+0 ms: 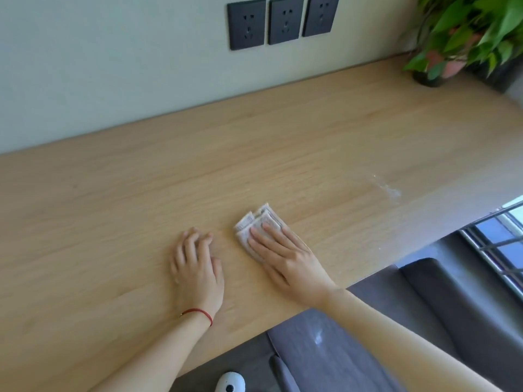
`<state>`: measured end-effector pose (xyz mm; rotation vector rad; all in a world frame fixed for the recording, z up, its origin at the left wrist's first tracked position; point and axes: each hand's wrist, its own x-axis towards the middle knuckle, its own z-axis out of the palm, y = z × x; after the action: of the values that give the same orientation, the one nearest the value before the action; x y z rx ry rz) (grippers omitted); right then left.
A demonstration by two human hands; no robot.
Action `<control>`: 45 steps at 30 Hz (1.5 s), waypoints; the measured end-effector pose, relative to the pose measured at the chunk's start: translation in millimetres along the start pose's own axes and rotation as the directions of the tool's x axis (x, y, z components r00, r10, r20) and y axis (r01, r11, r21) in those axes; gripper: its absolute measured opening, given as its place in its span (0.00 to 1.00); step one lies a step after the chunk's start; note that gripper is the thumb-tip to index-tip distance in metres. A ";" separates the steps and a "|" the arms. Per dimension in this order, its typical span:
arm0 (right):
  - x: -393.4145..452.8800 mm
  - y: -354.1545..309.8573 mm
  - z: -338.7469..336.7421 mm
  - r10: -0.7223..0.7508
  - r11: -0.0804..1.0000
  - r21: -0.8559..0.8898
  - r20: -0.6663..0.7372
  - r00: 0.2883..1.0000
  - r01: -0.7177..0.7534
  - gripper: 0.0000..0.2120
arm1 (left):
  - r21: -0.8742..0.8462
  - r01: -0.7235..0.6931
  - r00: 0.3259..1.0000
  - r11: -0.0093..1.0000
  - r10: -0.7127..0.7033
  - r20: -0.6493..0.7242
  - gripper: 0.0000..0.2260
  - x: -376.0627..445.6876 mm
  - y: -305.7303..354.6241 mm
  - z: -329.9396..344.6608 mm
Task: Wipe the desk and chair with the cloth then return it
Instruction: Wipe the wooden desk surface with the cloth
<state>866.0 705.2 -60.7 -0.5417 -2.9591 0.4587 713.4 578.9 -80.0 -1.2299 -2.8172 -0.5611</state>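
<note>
Wooden desk (113, 222): cloth (256, 227) near front edge.

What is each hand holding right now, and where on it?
The right hand presses flat on the folded cloth's near half, not gripping. The left hand rests bare on the desk.

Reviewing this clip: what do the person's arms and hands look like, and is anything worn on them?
Both forearms are bare, with no sleeves in view, and neither the left hand nor the right hand wears a glove. A thin red string bracelet circles the left wrist. No rings or watch show, and the fingernails look short and unpainted.
</note>
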 end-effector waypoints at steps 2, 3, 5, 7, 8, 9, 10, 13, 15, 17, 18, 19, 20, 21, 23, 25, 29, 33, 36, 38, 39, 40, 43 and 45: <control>-47.8 25.4 -11.9 0.045 0.999 -0.017 -0.023 0.999 -0.045 0.21 | 0.017 0.000 1.000 1.000 0.000 0.001 0.16 -1.0 -1.8 1.4; -65.6 41.3 -19.8 0.105 0.994 -0.021 -0.024 0.994 -0.106 0.21 | 0.037 -0.003 1.000 0.999 0.003 0.005 0.16 -1.7 -0.9 2.3; -88.7 75.7 -34.9 0.241 0.970 -0.019 -0.033 0.970 -0.242 0.22 | 0.070 0.021 1.000 0.997 -0.022 0.016 0.17 -1.7 9.1 4.7; -99.1 108.3 -46.2 0.369 0.929 -0.010 -0.073 0.927 -0.370 0.23 | 0.073 0.084 0.996 0.994 -0.086 0.029 0.16 0.0 27.0 7.7; -99.7 124.5 -50.1 0.435 0.899 -0.003 -0.112 0.894 -0.438 0.22 | 0.069 0.091 0.995 0.993 -0.094 0.036 0.17 1.2 35.9 9.7; -97.5 142.1 -53.1 0.505 0.860 0.008 -0.160 0.848 -0.510 0.20 | 0.061 0.073 0.996 0.995 -0.076 0.036 0.17 2.6 43.9 11.7; -92.3 159.7 -56.1 0.571 0.815 0.023 -0.198 0.797 -0.579 0.20 | 0.049 0.040 0.999 0.998 -0.042 0.028 0.18 3.7 51.1 13.9; -61.5 200.3 -66.3 0.696 0.705 0.043 -0.237 0.678 -0.708 0.22 | 0.001 -0.066 0.997 0.998 0.065 0.048 0.20 10.1 70.7 18.5; -37.4 214.7 -68.4 0.739 0.656 0.018 -0.218 0.638 -0.754 0.23 | 0.008 -0.113 0.989 0.994 0.112 0.093 0.21 15.2 83.3 24.3; -15.7 215.7 -67.5 0.737 0.656 0.001 -0.219 0.640 -0.755 0.24 | 0.059 -0.127 0.984 0.990 0.118 0.134 0.21 19.3 91.8 32.2; -6.6 210.0 -66.1 0.706 0.689 0.001 -0.227 0.671 -0.725 0.24 | 0.080 -0.127 0.983 0.989 0.115 0.144 0.21 21.0 93.4 35.4; -0.4 200.3 -63.4 0.656 0.739 0.000 -0.228 0.719 -0.674 0.23 | 0.096 -0.129 0.982 0.987 0.114 0.149 0.21 22.1 93.6 37.2; 2.8 187.2 -58.4 0.595 0.792 -0.001 -0.220 0.773 -0.610 0.23 | 0.108 -0.130 0.982 0.986 0.113 0.154 0.22 22.5 93.2 37.5; 3.2 171.5 -51.9 0.524 0.844 -0.008 -0.204 0.827 -0.537 0.22 | 0.115 -0.129 0.982 0.985 0.111 0.154 0.22 22.6 93.1 36.7; -6.6 136.9 -37.9 0.376 0.923 -0.026 -0.153 0.914 -0.385 0.22 | 0.112 -0.130 0.981 0.985 0.112 0.155 0.23 21.5 94.6 34.5; -28.8 115.2 -31.7 0.230 0.972 -0.025 -0.085 0.969 -0.233 0.22 | 0.102 -0.131 0.981 0.986 0.114 0.160 0.24 20.1 96.7 32.5; -61.2 169.0 -56.1 0.268 0.963 0.021 -0.106 0.958 -0.267 0.21 | 0.097 -0.121 0.985 0.988 0.107 0.138 0.24 22.1 96.8 33.3; -30.3 236.0 -77.4 0.652 0.751 0.047 -0.206 0.729 -0.659 0.22 | 0.109 -0.123 0.985 0.986 0.107 0.138 0.24 22.6 97.5 34.7; 23.1 218.3 -66.4 0.707 0.696 0.069 -0.239 0.666 -0.714 0.22 | 0.123 -0.123 0.983 0.985 0.104 0.151 0.24 22.4 97.4 35.4; 51.5 181.5 -53.5 0.620 0.782 0.075 -0.195 0.760 -0.618 0.23 | 0.122 -0.123 0.983 0.985 0.104 0.150 0.24 22.4 96.9 35.9; 59.3 158.3 -45.7 0.548 0.836 0.071 -0.165 0.820 -0.544 0.24 | 0.119 -0.120 0.984 0.986 0.103 0.144 0.24 22.5 96.4 36.2; 59.7 134.9 -37.7 0.466 0.885 0.066 -0.143 0.873 -0.461 0.24 | 0.114 -0.118 0.985 0.986 0.102 0.138 0.23 22.2 95.7 36.3; 22.6 90.4 -22.2 0.243 0.970 0.057 -0.145 0.959 -0.237 0.21 | 0.100 -0.119 0.987 0.988 0.106 0.121 0.22 21.0 96.8 36.1; -14.1 96.8 -22.9 0.176 0.984 0.060 -0.116 0.978 -0.170 0.20 | 0.091 -0.119 0.988 0.989 0.108 0.113 0.22 20.6 96.2 35.6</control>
<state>914.6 792.7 -69.6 -0.7953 -2.7903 0.4953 772.2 665.4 -79.6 -1.4315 -2.7975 -0.3582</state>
